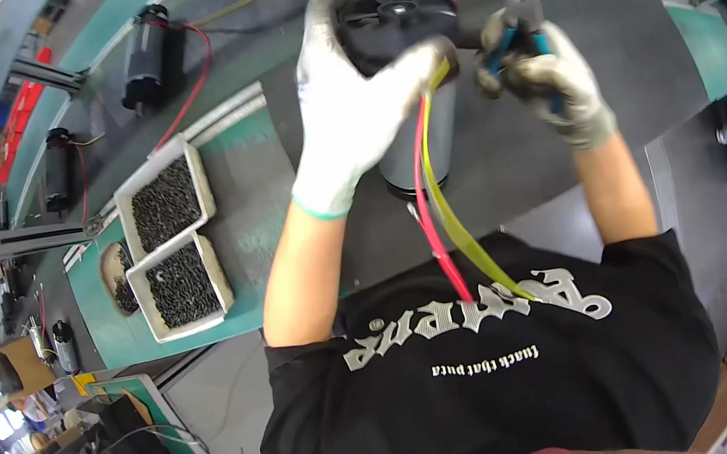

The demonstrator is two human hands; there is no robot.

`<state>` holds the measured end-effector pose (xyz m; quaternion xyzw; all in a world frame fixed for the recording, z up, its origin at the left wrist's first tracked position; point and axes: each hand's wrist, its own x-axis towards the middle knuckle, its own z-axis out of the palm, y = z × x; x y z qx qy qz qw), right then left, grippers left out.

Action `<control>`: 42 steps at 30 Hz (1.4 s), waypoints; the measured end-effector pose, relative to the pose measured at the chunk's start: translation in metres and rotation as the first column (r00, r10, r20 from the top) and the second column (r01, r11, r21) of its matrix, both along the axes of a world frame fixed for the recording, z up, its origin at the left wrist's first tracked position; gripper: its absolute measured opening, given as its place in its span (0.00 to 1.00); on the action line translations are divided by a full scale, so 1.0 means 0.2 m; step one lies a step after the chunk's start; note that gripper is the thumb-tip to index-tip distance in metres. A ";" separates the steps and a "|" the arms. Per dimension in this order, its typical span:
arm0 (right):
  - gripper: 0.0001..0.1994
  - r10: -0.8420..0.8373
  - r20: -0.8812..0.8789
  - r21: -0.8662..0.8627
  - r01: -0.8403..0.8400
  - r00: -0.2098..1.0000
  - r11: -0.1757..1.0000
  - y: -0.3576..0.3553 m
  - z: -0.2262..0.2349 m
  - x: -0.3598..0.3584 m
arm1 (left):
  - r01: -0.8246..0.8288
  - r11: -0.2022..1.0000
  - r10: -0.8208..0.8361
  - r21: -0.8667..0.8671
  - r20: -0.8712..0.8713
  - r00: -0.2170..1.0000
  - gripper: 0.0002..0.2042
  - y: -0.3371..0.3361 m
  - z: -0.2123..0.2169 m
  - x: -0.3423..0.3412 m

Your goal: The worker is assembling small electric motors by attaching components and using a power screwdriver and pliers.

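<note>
Room's pretty tight up front: the left hand (354,105) and right hand (549,79) crowd the motor (406,77), and its red wire (433,216) and yellow wire (458,221) hang straight down between the forearms. To the left, two trays of dark screws (172,248) sit side by side on the bench (265,204). The dark mat right of the motor looks open.

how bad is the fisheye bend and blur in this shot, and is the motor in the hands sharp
Head view: the conveyor belt edges bow strongly toward the black rim; the motor and both gloved hands, left hand and right hand, look fairly sharp; the corners smear.
</note>
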<state>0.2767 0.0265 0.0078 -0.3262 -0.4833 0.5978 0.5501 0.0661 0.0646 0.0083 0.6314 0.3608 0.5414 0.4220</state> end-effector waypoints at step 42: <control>0.11 -0.674 0.641 0.767 -0.258 0.368 0.588 0.20 0.31 0.10 | 0.068 0.838 0.024 0.541 -0.161 0.987 0.32 -0.25 0.05 -0.10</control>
